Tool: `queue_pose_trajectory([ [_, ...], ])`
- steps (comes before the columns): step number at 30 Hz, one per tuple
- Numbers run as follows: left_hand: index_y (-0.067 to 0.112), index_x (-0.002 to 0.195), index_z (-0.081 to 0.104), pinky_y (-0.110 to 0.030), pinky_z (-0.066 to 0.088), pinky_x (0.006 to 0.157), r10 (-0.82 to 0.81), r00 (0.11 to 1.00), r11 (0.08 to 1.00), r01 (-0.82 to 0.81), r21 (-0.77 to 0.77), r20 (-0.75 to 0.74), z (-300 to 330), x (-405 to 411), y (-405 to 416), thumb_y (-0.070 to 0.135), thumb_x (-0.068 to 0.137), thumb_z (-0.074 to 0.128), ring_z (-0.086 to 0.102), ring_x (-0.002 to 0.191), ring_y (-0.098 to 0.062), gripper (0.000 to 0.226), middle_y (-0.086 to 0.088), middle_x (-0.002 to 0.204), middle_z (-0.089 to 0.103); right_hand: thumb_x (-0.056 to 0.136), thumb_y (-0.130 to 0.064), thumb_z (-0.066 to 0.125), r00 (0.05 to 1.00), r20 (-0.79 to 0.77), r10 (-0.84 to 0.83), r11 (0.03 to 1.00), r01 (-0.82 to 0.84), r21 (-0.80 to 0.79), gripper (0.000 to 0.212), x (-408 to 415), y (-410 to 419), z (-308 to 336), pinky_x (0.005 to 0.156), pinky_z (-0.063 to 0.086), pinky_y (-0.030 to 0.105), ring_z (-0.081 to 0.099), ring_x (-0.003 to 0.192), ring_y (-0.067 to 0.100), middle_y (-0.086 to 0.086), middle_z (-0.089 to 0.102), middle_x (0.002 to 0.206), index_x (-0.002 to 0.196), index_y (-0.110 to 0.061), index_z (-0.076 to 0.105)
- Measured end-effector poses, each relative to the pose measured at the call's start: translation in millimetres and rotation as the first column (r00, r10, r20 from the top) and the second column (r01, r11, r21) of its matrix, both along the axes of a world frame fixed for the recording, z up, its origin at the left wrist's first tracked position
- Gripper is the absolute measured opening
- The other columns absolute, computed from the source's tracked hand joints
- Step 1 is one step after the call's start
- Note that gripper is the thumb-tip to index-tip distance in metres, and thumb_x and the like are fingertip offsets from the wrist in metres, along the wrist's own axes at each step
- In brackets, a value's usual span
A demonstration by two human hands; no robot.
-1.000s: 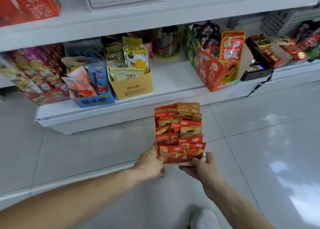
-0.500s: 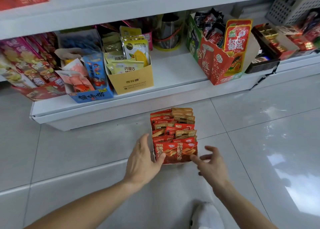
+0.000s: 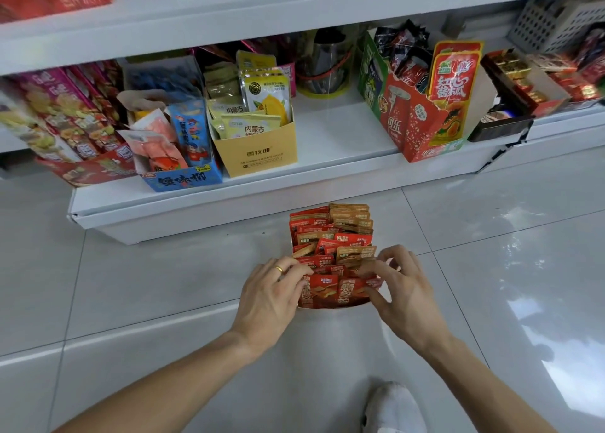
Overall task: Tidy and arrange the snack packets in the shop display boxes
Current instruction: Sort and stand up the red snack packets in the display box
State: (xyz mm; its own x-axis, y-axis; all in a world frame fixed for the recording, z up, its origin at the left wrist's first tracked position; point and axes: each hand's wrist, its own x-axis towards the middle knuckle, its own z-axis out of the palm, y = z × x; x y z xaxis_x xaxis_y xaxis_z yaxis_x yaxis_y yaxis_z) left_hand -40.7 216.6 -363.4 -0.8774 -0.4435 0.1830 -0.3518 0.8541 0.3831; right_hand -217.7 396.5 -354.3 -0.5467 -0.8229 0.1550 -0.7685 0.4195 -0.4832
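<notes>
Sitting on the pale tiled floor [image 3: 491, 269] just in front of the bottom shelf [image 3: 327, 131] is a small display box [image 3: 330, 305] packed with red and tan snack packets [image 3: 330, 236] standing in rows; their print is too small to read. The left hand [image 3: 271, 298], a gold ring [image 3: 279, 269] on one finger, rests against the box's left side with its fingers curled over the front packets. The right hand [image 3: 406, 292] is at the box's right front corner, thumb and forefinger pinching the edge of a front red packet, the other fingers bent and spread above.

On the shelf behind, a yellow box [image 3: 262, 157] holds packets printed 内蒙古. Left of it a blue box [image 3: 183, 179] carries bold dark characters I cannot make out. To the right a red carton [image 3: 402, 121] reads 可乐, with a tall red pouch [image 3: 453, 82] marked 红心 leaning in it. A white shoe [image 3: 393, 406] shows at the bottom edge.
</notes>
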Motion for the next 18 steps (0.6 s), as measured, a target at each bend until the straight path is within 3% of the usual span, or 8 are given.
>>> queue_pose_trajectory([
  [4, 0.026, 0.100, 0.065, -0.026, 0.052, 0.079, -0.032, 0.999, 0.999, 0.033, 0.025, -0.017, 3.2, 4.3, 0.3, 0.021, 0.092, 0.070, 0.060, 0.093, -0.008, 0.010, 0.014, 0.104, 0.063, 0.079, -0.016, 0.077, 0.995, 0.069, 0.078, 0.993, -0.084, 0.088, 0.032, -0.4, 0.1, 3.7, 0.064, 0.044, 0.023, 0.047, 0.084, 0.008, -0.024, 0.052, 0.085, 0.091, -0.033, 0.053],
  [8, 0.026, 0.100, 0.062, -0.020, 0.053, 0.079, -0.005, 1.000, 0.989, 0.007, 0.146, -0.014, 5.2, 3.4, 1.6, 0.021, 0.092, 0.069, 0.058, 0.099, -0.003, 0.012, 0.015, 0.108, 0.064, 0.088, -0.018, 0.066, 0.975, 0.205, 0.081, 0.973, -0.123, 0.197, 0.044, 2.2, 1.7, -0.5, 0.066, 0.054, 0.038, 0.064, 0.081, 0.013, -0.013, 0.064, 0.087, 0.099, -0.041, 0.030],
  [12, 0.027, 0.106, 0.061, -0.017, 0.050, 0.076, 0.007, 1.000, 0.975, -0.009, 0.220, 0.011, 4.4, 0.7, 1.4, 0.024, 0.093, 0.069, 0.059, 0.091, -0.003, 0.015, 0.014, 0.099, 0.067, 0.087, -0.010, 0.070, 0.962, 0.274, -0.011, 0.998, -0.005, 0.056, 0.046, -4.1, 2.0, 17.1, 0.069, 0.055, 0.028, 0.065, 0.079, 0.000, -0.020, 0.066, 0.092, 0.102, -0.039, 0.038],
  [18, 0.026, 0.107, 0.063, -0.015, 0.054, 0.077, 0.095, 0.995, 0.930, -0.082, 0.358, -0.020, 1.6, -5.3, 1.0, 0.022, 0.089, 0.074, 0.063, 0.087, -0.002, 0.021, 0.015, 0.103, 0.067, 0.088, -0.004, 0.071, 0.912, 0.399, -0.098, 0.967, 0.182, -0.178, 0.029, -15.0, 5.7, 78.3, 0.076, 0.050, 0.006, 0.066, 0.091, 0.000, -0.020, 0.069, 0.100, 0.110, -0.019, 0.061],
])
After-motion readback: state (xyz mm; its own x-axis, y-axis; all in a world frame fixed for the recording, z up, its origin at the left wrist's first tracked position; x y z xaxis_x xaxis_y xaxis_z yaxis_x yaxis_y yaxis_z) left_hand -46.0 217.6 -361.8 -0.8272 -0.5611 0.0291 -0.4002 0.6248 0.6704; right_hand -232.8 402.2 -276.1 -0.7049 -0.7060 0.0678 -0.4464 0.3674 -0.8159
